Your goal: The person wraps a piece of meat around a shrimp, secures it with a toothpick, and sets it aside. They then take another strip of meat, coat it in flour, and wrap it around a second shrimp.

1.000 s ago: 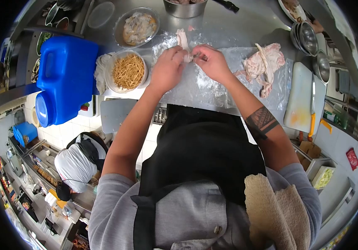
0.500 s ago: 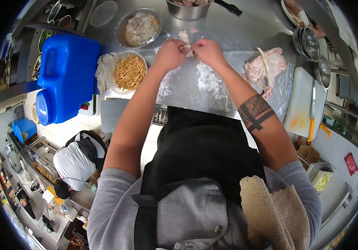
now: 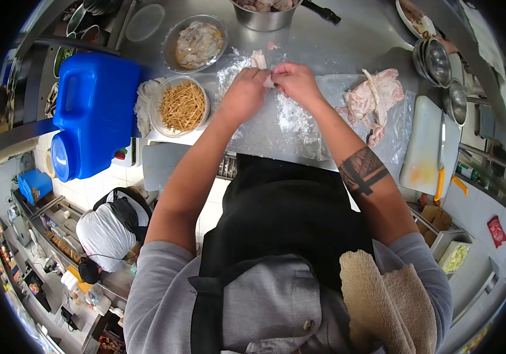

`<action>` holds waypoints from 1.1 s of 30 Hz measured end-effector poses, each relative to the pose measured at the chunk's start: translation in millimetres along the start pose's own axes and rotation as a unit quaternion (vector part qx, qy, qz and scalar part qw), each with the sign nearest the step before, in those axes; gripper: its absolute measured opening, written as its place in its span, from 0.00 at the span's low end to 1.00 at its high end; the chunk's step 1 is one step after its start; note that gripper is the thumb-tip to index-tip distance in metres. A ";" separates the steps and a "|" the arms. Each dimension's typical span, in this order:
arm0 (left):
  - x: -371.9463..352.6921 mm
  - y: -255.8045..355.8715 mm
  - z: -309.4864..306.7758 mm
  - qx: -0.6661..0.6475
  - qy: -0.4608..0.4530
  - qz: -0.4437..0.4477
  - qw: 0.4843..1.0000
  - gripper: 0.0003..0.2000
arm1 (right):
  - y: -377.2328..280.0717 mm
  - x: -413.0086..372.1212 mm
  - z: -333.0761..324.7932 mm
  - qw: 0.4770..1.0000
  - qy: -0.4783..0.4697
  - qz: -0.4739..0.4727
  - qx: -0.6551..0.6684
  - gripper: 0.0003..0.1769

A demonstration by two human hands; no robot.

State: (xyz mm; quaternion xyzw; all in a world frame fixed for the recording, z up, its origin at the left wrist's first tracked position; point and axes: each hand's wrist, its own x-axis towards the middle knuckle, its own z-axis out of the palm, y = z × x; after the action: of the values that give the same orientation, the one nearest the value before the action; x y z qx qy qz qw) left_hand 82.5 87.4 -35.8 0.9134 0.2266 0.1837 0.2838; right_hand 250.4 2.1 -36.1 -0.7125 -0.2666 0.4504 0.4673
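Note:
My left hand point(image 3: 244, 94) and my right hand point(image 3: 296, 82) meet over a plastic-covered work surface dusted with white powder point(image 3: 293, 113). Both hands are closed, pinching a small pale piece of raw meat point(image 3: 269, 81) between their fingertips. Part of that piece is hidden by the fingers. Just beyond my left fingers lies a pale strip of meat point(image 3: 258, 59). A tub of toothpicks point(image 3: 182, 105) stands left of my left forearm. Behind it is a bowl of raw, greyish pieces point(image 3: 197, 46) in yellowish liquid. To the right, a pale pink heap of raw meat point(image 3: 375, 97) rests on the plastic.
A steel pot point(image 3: 265, 19) stands at the back, beside a black handle point(image 3: 322, 10). At right are metal bowls point(image 3: 437, 62), a cutting board point(image 3: 423, 138) and an orange-handled knife point(image 3: 440, 182). A large blue jug point(image 3: 97, 112) is at left; a person point(image 3: 108, 227) bends beyond it.
My left hand has turned and shifted slightly, with its fingers now lying more over the piece. My right hand stays pinched beside it, moved slightly down.

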 end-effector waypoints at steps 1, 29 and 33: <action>-4.0 1.3 0.4 -0.002 -0.004 -0.003 1.000 0.23 | -0.2 -3.0 -1.7 1.000 -0.012 0.016 -0.016 0.11; -29.8 29.1 -4.8 0.052 0.016 0.025 0.998 0.20 | 8.1 -36.6 -6.4 0.997 -0.036 0.001 -0.073 0.18; -21.6 26.3 -7.2 0.010 0.007 -0.019 1.000 0.20 | -1.9 -36.1 -7.1 0.998 -0.035 0.032 -0.046 0.18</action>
State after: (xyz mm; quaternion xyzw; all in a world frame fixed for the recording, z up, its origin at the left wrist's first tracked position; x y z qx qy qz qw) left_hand 69.4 60.0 -18.9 0.9105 0.2473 0.1823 0.2768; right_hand 240.5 -29.0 -19.0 -0.7251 -0.2799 0.4774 0.4097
